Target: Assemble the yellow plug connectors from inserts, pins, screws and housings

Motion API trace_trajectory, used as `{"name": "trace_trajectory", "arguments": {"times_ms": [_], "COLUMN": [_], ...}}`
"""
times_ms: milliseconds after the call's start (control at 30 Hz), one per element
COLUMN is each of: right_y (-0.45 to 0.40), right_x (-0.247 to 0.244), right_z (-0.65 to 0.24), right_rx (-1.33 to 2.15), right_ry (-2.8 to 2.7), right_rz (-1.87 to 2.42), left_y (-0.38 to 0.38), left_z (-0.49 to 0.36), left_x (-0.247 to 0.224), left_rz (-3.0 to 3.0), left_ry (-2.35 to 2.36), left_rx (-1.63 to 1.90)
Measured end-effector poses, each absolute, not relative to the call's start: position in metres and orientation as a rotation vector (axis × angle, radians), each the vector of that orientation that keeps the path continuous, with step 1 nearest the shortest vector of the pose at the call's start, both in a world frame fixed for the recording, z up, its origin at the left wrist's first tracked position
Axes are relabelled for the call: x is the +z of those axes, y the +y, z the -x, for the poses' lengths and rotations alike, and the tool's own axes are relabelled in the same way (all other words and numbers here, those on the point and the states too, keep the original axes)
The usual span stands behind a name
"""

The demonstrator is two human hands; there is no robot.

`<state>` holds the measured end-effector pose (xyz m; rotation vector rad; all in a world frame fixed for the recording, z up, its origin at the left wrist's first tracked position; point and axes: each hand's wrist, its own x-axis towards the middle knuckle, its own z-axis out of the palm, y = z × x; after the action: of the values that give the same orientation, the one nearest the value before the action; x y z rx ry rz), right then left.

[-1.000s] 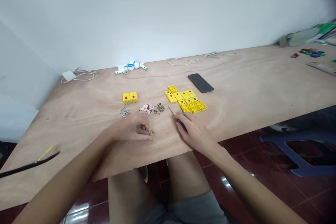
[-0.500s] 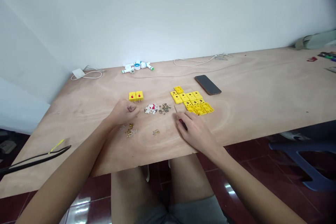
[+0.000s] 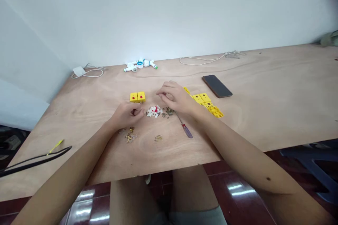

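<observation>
My left hand (image 3: 128, 115) is closed just in front of two yellow blocks (image 3: 137, 97) with red dots; anything between its fingertips is too small to name. My right hand (image 3: 175, 96) hovers above the small metal screws (image 3: 168, 112), fingers bent and apart, with nothing visible in it. A screwdriver (image 3: 187, 130) with a purple handle lies on the table, its shaft tip towards the screws. Between the hands is a pile of white and red pieces (image 3: 154, 111). Brass parts (image 3: 130, 136) and a smaller brass group (image 3: 158, 137) lie nearer the front edge.
Yellow housings (image 3: 204, 100) lie partly behind my right hand and wrist. A phone (image 3: 217, 86) rests beyond them. White and blue fittings (image 3: 140, 64), a cable (image 3: 203, 59) and a white adapter (image 3: 78, 71) are by the wall. A black cable (image 3: 39, 160) crosses the left front corner.
My right hand has let go of the screwdriver and moved up and left, over the screws. The screwdriver now lies on the table. My left hand has stayed nearly in place. The view has shifted slightly.
</observation>
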<state>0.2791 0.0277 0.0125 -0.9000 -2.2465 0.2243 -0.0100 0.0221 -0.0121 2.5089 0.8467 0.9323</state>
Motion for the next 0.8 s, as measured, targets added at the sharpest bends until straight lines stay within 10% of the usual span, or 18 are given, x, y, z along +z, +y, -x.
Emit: {"name": "trace_trajectory", "arguments": {"times_ms": [800], "right_y": [0.018], "right_x": [-0.002], "right_z": [-0.286], "right_rx": [0.443], "right_ry": [-2.583], "right_rz": [0.662], "left_y": [0.023], "left_z": [0.005], "left_x": [-0.013], "left_rz": [-2.736], "left_ry": [0.55], "left_rx": [0.829]}}
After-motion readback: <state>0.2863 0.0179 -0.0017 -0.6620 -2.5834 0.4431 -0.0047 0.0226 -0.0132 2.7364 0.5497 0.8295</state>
